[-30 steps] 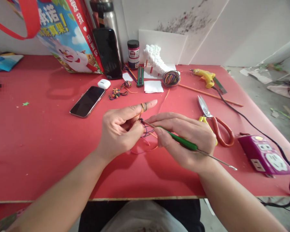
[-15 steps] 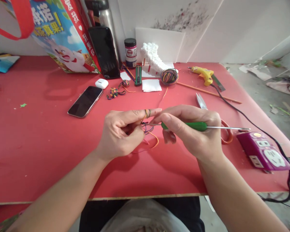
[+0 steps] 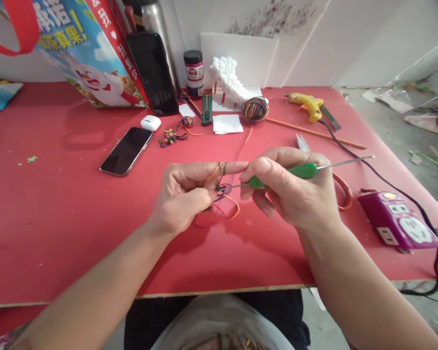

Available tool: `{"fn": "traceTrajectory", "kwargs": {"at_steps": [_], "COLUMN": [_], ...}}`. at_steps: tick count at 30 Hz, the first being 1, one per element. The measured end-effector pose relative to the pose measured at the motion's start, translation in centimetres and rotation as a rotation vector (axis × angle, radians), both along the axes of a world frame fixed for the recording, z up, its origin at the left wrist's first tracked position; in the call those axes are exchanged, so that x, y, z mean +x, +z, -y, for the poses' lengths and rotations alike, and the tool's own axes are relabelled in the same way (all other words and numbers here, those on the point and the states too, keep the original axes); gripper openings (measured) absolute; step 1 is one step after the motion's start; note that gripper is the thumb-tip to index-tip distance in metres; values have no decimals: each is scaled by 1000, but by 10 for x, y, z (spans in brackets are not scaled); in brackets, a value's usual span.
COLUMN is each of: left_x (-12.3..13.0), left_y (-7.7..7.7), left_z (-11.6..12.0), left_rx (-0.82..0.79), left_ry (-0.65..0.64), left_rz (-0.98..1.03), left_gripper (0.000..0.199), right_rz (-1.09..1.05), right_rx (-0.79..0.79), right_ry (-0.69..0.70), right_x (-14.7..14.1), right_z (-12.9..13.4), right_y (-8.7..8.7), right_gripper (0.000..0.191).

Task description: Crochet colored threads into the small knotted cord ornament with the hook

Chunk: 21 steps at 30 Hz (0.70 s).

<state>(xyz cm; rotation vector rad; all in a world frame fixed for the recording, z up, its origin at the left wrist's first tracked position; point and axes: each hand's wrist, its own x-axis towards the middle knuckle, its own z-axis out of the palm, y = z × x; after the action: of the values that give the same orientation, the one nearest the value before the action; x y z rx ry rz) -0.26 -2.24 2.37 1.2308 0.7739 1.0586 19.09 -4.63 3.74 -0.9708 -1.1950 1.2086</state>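
Observation:
My right hand (image 3: 295, 189) grips a crochet hook (image 3: 304, 170) by its green handle, with thin metal shafts coming out at both ends. The left shaft reaches into a small bundle of multicoloured yarn (image 3: 224, 190) at the fingertips of my left hand (image 3: 186, 194). That hand pinches the yarn between thumb and fingers, and a strand is wrapped round its outstretched index finger. A loose orange and pink tail curls below. One strand leads back toward a yarn ball (image 3: 254, 110). Whatever lies under my left thumb is mostly hidden.
Scissors (image 3: 342, 192) lie partly behind my right hand. A purple power socket (image 3: 399, 218) and black cable sit at the right, a yellow glue gun (image 3: 306, 104) behind. Back left stand a phone (image 3: 127, 150), an earbud case (image 3: 151, 122) and a small knitted piece (image 3: 170, 137).
The hook has tilted, its right end rising and its left shaft dipping lower at the yarn. My right hand has turned slightly. The view has shifted a little.

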Motion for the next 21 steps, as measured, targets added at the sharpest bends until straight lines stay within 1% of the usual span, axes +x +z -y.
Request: {"fn": "traceTrajectory", "kwargs": {"at_steps": [3, 5, 8, 12, 16, 21], "left_x": [4, 5, 6, 5, 5, 6], "left_y": [3, 5, 6, 6, 7, 6], "left_z": [0, 2, 3, 4, 4, 3], "left_rx": [-136, -192, -257, -298, -312, -323], "left_ry": [-108, -173, -244, -240, -221, -232], "left_rz": [99, 145, 181, 181, 197, 221], "left_gripper": [25, 31, 34, 33, 33, 37], "right_rz": [-51, -97, -165, -234, -285, -326], "right_rx": [-91, -167, -270, -354, -360, -377], "right_ry": [44, 73, 114, 191, 250, 287], "right_x": [0, -1, -3, -5, -6, -4], "right_z": [-3, -5, -8, -10, -11, -14], "right_y": [0, 0, 0, -2, -9, -14], "right_gripper": [46, 51, 59, 62, 62, 56]}}
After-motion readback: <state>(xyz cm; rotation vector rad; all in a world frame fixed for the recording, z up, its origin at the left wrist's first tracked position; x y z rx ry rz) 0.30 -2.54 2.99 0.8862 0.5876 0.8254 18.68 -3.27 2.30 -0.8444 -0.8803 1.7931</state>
